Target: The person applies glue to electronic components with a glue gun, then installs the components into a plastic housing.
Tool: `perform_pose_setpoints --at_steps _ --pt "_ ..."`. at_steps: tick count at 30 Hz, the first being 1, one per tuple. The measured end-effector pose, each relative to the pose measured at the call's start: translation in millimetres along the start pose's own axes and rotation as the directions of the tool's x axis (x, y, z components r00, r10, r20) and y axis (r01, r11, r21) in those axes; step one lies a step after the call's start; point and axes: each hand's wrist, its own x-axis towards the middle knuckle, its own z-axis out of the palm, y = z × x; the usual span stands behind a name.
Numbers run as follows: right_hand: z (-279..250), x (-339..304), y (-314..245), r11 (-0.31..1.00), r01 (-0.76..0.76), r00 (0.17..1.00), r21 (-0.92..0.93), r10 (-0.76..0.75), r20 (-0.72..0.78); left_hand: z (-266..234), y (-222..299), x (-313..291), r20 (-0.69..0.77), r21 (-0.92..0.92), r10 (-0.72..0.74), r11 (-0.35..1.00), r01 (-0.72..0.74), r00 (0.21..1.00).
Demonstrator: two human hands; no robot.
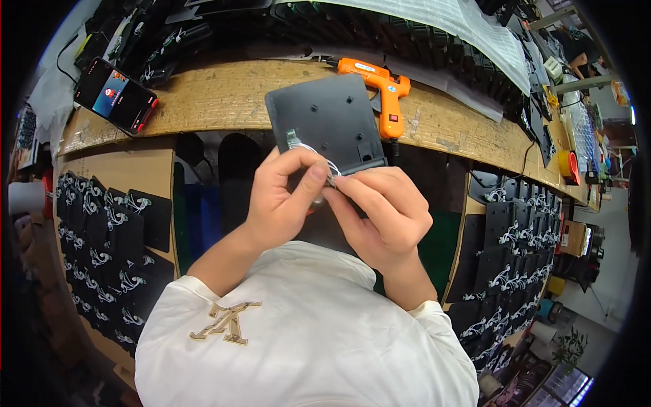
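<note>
A black plastic panel (332,112) with small round posts lies on the near edge of the wooden bench, jutting out toward me. At its lower left sits a small green circuit board (292,136), from which white wires (310,148) run to my fingers. My left hand (288,193) pinches the wires' end between thumb and forefinger. Fingertips of my right hand (386,210) meet it there, closed on the same small end piece, whose details the fingers mostly hide. Just right of the panel rests an orange glue gun (384,91).
A phone (116,95) with a lit screen stands at the bench's left. Cardboard sheets on both sides carry rows of black panels (125,234) with wired boards. More black panels are stacked along the back under white foam sheeting (434,34). An orange-yellow tape roll (568,167) sits far right.
</note>
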Motion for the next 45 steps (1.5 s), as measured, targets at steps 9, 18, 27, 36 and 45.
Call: perform_pose_setpoints --at_steps 9,18,27,36,45 --pt "0 -13 -2 0.988 -0.15 0.988 0.046 0.148 0.045 -3 -6 1 0.096 0.219 0.246 0.94 -0.262 0.965" --pt "-3 -8 1 0.993 -0.094 0.983 0.071 0.082 0.165 -15 -8 3 0.183 0.263 0.208 0.932 -0.251 0.961" --pt "18 -9 -2 0.993 -0.015 0.993 0.119 0.0 0.121 -22 1 -10 0.048 0.287 0.179 0.94 -0.185 0.983" --pt "19 -28 2 0.975 -0.153 0.97 0.161 0.117 0.214 -23 2 -21 0.082 0.184 0.173 0.965 -0.185 0.982" --pt "16 -26 -5 0.718 -0.558 0.824 0.416 0.417 0.384 -31 4 -27 0.107 0.178 0.128 0.973 -0.146 0.986"
